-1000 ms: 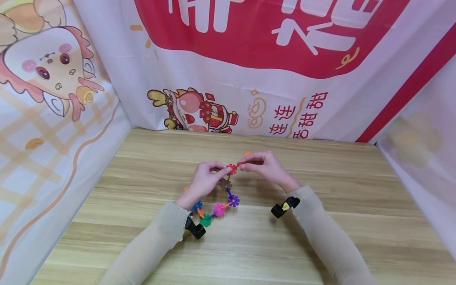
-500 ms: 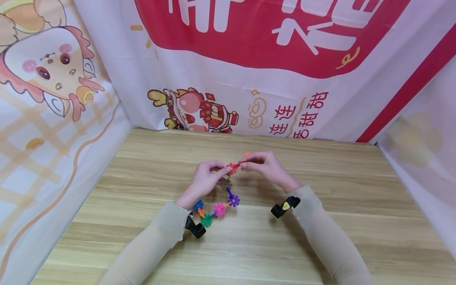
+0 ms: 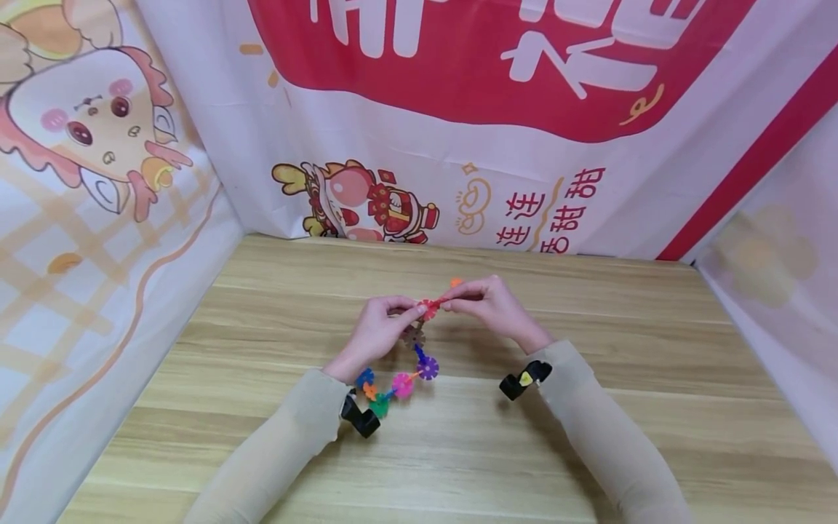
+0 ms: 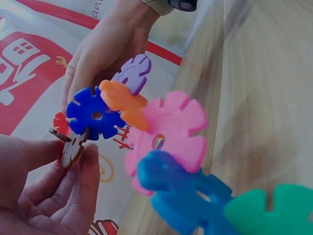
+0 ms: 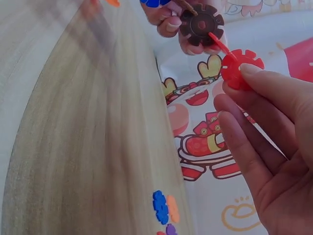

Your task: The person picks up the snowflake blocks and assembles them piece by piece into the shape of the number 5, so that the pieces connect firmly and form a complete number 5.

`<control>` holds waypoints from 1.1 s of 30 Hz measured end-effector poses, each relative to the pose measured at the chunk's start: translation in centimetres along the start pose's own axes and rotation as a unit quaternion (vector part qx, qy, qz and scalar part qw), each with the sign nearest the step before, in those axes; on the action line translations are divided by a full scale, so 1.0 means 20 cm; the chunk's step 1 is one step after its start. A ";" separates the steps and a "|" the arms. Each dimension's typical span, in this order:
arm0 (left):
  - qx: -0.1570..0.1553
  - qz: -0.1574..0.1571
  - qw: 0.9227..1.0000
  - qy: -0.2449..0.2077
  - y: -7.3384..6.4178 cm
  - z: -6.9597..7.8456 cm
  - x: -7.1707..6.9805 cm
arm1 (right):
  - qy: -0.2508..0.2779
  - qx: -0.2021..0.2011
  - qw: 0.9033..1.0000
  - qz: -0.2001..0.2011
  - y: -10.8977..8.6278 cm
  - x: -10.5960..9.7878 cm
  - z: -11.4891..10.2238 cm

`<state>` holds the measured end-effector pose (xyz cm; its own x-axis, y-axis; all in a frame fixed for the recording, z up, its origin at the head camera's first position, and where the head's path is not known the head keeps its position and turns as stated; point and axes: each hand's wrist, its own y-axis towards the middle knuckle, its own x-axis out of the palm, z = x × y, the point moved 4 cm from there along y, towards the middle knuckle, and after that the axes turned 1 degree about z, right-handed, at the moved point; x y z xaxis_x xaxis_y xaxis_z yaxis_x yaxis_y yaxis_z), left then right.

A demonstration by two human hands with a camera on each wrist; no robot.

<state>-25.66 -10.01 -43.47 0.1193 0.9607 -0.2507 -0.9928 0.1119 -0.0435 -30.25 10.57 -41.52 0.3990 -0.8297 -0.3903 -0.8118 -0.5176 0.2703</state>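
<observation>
My left hand and right hand meet over the wooden table. Thumb and fingers of the left hold a chain of slotted plastic snowflake discs near its top, at a brown disc. A red disc is pinched between my right thumb and fingers; a second red disc, edge-on in the right wrist view, links it to the brown one. Below the left hand the chain curves through a purple disc, a pink disc and a green disc. Its end beside the left wrist is partly hidden.
Behind the right hand lies an orange disc; the right wrist view shows a blue disc and others near it. A printed cloth hangs along the table's back edge, with more cloth at both sides.
Both hands stay almost in place. The red discs between them have tilted slightly, and the hanging chain has shifted a little beside the left wrist.
</observation>
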 end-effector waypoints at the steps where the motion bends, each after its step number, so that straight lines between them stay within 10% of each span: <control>1: 0.000 0.000 1.000 0.000 0.00 0.00 0.00 | -0.003 -0.005 1.000 -0.001 0.00 0.00 -0.01; 33: -0.002 -0.010 1.000 0.009 0.02 0.02 0.03 | -0.039 -0.007 0.999 0.001 -0.02 -0.01 0.00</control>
<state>-26.04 -9.27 -43.17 0.1388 0.9538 -0.2665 -0.9902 0.1293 -0.0531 -30.06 10.85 -41.53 0.3625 -0.8126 -0.4564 -0.8067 -0.5188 0.2830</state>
